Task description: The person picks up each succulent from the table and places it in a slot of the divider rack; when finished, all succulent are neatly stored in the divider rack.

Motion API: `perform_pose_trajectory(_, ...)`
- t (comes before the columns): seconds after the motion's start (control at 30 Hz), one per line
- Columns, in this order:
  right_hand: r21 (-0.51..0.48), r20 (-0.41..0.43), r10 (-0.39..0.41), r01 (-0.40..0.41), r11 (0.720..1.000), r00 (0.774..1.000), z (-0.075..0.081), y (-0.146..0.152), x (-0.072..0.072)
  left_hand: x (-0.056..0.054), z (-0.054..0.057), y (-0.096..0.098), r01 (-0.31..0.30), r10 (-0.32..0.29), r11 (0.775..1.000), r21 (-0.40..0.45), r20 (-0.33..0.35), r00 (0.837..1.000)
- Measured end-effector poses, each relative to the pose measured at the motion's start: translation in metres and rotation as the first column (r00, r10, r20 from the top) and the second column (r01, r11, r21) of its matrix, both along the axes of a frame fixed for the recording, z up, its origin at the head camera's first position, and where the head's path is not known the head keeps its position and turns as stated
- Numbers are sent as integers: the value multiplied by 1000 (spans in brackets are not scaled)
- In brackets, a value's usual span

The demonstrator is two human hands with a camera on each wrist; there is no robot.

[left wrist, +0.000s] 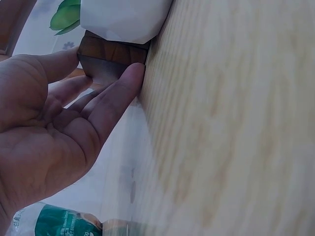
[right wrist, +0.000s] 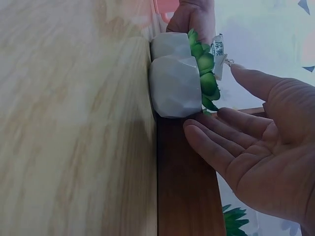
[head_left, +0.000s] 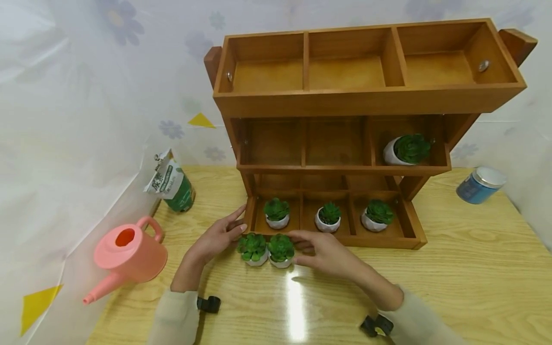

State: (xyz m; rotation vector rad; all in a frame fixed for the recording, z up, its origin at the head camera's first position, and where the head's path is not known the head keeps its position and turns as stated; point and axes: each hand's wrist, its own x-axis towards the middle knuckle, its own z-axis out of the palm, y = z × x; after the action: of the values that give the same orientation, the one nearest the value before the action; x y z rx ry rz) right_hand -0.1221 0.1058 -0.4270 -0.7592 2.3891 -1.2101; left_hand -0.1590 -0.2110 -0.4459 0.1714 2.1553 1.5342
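Note:
My left hand grips the front left corner of a wooden plant shelf, thumb and fingers on either side of the wood. Beside that corner, two potted succulents stand touching on the table: the left one and the right one, both in white faceted pots. Close to the right succulent, my right hand lies along the shelf's front edge with fingers loosely extended. In the right wrist view, its fingertips are near the white pot, and nothing is held.
Three potted succulents sit in the bottom tier, such as the middle one; another is in the middle tier's right compartment. A pink watering can and a clipped green bag stand left. A blue jar stands right.

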Motion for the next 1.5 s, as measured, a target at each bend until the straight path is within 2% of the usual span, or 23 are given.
perform_pose_trajectory(0.53,7,15,-52,52,999,999,-3,-5,2,0,0,-1,-7,7,1000,-10,4,1000)
perform_pose_trajectory(0.93,14,19,-61,61,998,998,-5,-6,2,0,0,0,-8,9,1000,-6,7,1000)
perform_pose_trajectory(1.27,139,16,8,-10,990,1000,-5,-12,-5,0,0,0,-7,7,1000,-10,2,1000)
perform_pose_trajectory(1.5,178,-27,15,-10,984,1000,-5,-16,-6,0,-1,0,-4,4,1000,-14,-3,1000)
